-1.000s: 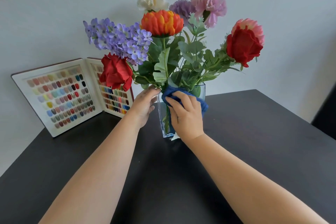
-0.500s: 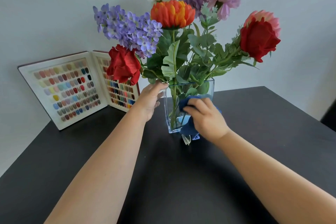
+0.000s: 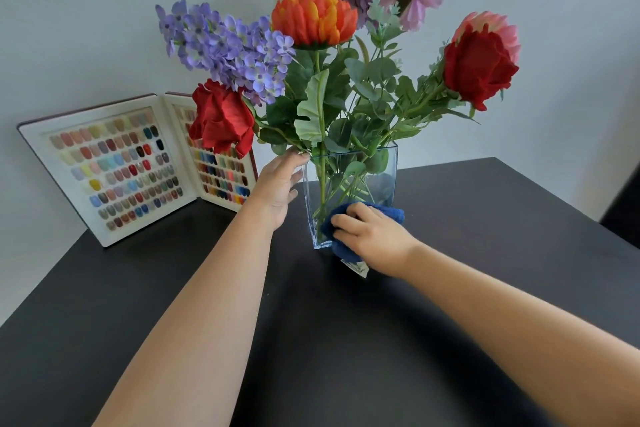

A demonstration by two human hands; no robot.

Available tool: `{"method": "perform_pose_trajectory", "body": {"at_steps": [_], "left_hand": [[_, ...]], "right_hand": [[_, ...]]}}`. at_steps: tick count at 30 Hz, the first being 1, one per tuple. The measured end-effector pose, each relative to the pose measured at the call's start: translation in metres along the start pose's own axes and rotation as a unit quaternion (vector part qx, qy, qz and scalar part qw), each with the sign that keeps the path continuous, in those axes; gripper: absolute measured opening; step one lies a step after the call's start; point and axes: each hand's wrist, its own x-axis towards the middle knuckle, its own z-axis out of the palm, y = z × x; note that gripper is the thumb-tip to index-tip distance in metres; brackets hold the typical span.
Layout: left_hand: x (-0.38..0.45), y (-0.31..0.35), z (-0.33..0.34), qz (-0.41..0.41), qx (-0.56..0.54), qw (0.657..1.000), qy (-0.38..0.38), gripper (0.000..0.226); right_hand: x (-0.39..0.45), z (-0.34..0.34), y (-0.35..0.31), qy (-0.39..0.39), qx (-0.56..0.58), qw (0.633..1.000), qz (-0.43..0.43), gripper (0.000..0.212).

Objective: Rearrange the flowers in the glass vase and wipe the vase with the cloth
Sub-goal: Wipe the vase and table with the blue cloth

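A square glass vase (image 3: 349, 177) stands upright on the black table (image 3: 346, 340), holding several flowers (image 3: 313, 19): red roses, an orange bloom, purple sprays, pink and cream heads with green leaves. My left hand (image 3: 278, 184) grips the vase's upper left corner at the rim. A dark blue cloth (image 3: 388, 213) is bunched under my right hand (image 3: 374, 237), pressed against the lower front of the vase near its base. A white tag of the cloth hangs by the table surface.
An opened nail colour swatch book (image 3: 117, 166) leans against the grey wall at the back left of the table. The table's right edge (image 3: 568, 204) runs diagonally, with a dark object beyond it at the far right.
My right hand has slid the blue cloth down the vase's front, from the rim to the base. My left hand has stayed on the upper left corner.
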Motion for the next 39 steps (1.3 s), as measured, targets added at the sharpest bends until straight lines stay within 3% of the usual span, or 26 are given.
{"method": "perform_pose_trajectory", "body": {"at_steps": [3, 8, 11, 14, 19, 21, 27, 31, 35, 37, 39], "left_hand": [[-0.001, 0.006, -0.002, -0.003, 0.016, 1.0, -0.018, 0.043], [-0.001, 0.008, -0.003, -0.003, 0.019, 1.0, -0.023, 0.036], [0.001, 0.005, -0.003, 0.0, 0.013, 1.0, -0.019, 0.031], [0.002, 0.005, -0.004, 0.0, 0.014, 1.0, -0.018, 0.023], [0.003, 0.006, -0.004, -0.002, 0.014, 1.0, -0.016, 0.021], [0.001, 0.007, -0.004, -0.004, 0.017, 0.999, -0.026, 0.032], [0.0, 0.007, -0.003, 0.0, 0.02, 0.999, -0.029, 0.039], [-0.004, 0.007, -0.002, -0.002, 0.02, 0.999, -0.03, 0.041], [-0.004, 0.008, -0.002, 0.001, 0.017, 0.999, -0.033, 0.042], [-0.004, 0.009, -0.002, -0.001, 0.016, 0.999, -0.034, 0.04], [-0.004, 0.007, -0.002, -0.004, 0.013, 0.999, -0.036, 0.042]], "right_hand": [[-0.018, -0.014, 0.02, -0.008, -0.002, 1.0, 0.018, 0.02], [-0.023, -0.041, 0.047, 0.191, 0.025, 0.966, 0.174, 0.034], [0.002, -0.043, 0.042, 0.253, 0.031, 0.948, 0.19, 0.039], [0.008, -0.03, 0.029, 0.224, 0.055, 0.959, 0.164, 0.04], [-0.023, -0.006, 0.02, 0.058, 0.038, 0.995, 0.077, 0.041], [-0.038, -0.006, 0.027, 0.076, 0.058, 0.988, 0.119, 0.037], [-0.02, -0.027, 0.045, 0.281, 0.088, 0.92, 0.26, 0.036], [-0.014, -0.023, 0.037, 0.252, 0.093, 0.935, 0.232, 0.034], [-0.039, -0.007, 0.025, 0.099, 0.068, 0.976, 0.182, 0.034], [-0.046, -0.009, 0.023, 0.113, 0.085, 0.965, 0.223, 0.031], [-0.04, -0.017, 0.023, 0.204, 0.112, 0.932, 0.277, 0.031]]}}
